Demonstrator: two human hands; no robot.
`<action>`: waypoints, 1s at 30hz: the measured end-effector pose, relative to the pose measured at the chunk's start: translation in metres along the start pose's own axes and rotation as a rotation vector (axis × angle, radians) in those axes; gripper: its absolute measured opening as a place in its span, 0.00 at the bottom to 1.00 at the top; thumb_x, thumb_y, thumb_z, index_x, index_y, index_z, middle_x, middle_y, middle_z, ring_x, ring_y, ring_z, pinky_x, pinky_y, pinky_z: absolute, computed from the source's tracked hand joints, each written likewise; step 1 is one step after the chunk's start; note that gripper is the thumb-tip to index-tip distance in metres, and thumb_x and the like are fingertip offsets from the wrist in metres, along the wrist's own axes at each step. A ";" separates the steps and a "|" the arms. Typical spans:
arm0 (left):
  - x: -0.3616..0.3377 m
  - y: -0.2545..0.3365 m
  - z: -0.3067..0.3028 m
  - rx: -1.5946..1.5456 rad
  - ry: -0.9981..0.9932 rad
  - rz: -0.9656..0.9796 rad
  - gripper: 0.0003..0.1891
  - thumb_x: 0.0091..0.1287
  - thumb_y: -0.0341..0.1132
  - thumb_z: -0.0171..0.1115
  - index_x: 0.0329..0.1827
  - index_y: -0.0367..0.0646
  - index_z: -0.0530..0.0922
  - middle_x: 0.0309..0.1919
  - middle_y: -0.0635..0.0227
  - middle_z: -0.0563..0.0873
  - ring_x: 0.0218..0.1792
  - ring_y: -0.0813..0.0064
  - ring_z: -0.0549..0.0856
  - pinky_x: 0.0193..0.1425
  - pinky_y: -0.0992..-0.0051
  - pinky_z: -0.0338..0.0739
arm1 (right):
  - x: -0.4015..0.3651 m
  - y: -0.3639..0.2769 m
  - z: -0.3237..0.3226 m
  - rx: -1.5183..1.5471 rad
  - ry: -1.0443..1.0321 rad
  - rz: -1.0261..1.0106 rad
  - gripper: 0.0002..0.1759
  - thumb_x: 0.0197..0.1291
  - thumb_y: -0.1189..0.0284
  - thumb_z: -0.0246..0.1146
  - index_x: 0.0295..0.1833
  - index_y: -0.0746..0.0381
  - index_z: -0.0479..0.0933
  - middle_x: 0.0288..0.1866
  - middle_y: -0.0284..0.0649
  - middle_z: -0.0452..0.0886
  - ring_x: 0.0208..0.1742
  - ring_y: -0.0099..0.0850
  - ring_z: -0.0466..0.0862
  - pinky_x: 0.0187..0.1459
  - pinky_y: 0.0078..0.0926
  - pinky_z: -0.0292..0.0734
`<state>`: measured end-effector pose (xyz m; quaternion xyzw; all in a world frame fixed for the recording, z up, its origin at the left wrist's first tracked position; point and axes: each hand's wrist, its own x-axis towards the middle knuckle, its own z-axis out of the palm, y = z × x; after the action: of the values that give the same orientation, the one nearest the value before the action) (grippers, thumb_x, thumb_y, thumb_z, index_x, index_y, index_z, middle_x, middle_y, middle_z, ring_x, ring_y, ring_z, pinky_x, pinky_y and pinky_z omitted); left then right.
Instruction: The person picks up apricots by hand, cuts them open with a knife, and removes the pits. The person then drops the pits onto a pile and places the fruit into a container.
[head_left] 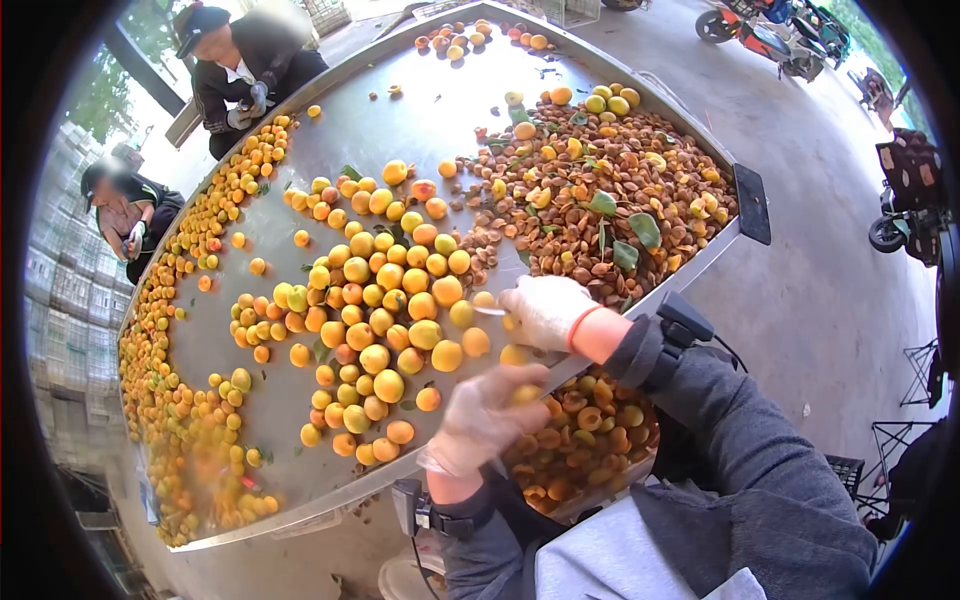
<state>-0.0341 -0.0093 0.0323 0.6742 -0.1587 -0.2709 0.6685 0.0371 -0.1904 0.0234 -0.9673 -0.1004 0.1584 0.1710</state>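
My right hand [550, 310], in a whitish glove, is closed round a small knife [488, 310] whose blade points left over the metal table [290, 400]. Lower and to the left, my gloved left hand [485, 415] is blurred by motion, with a yellow-orange apricot [525, 394] between its thumb and fingers. Whole apricots [388, 385] lie loosely on the table left of my hands. Beyond my right hand is a heap of brown pits [590, 255] with green leaves [644, 231]. Below my hands, a container holds opened apricot halves [590, 418].
Smaller apricots [150, 370] line the table's far left side. Two people [255, 65] [140, 205] stand beyond that edge. A dark flat object [752, 204] sits at the right corner. Motorbikes [770, 40] and a folding stand [890, 450] are farther right.
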 end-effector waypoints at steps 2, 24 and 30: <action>0.002 -0.006 -0.007 0.346 -0.055 0.233 0.14 0.61 0.25 0.67 0.51 0.35 0.81 0.40 0.67 0.86 0.40 0.73 0.85 0.39 0.74 0.81 | -0.003 0.003 -0.010 0.210 -0.027 -0.014 0.19 0.54 0.64 0.67 0.51 0.58 0.82 0.40 0.45 0.86 0.40 0.40 0.86 0.44 0.35 0.81; 0.008 -0.017 -0.030 -1.020 0.555 0.201 0.29 0.71 0.53 0.57 0.70 0.49 0.67 0.41 0.64 0.85 0.40 0.69 0.85 0.45 0.71 0.83 | -0.038 -0.050 -0.002 1.058 0.097 -0.041 0.14 0.57 0.75 0.67 0.50 0.63 0.81 0.39 0.35 0.84 0.38 0.19 0.80 0.44 0.22 0.77; 0.009 -0.013 -0.026 -0.825 0.624 0.192 0.31 0.70 0.63 0.52 0.58 0.43 0.72 0.39 0.60 0.85 0.46 0.64 0.86 0.46 0.68 0.84 | -0.048 -0.063 0.011 0.833 0.031 -0.172 0.10 0.55 0.74 0.65 0.44 0.61 0.84 0.37 0.48 0.86 0.37 0.38 0.86 0.43 0.29 0.79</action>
<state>-0.0138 0.0070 0.0166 0.3861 0.1066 -0.0347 0.9156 -0.0202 -0.1414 0.0495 -0.8059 -0.1054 0.1563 0.5612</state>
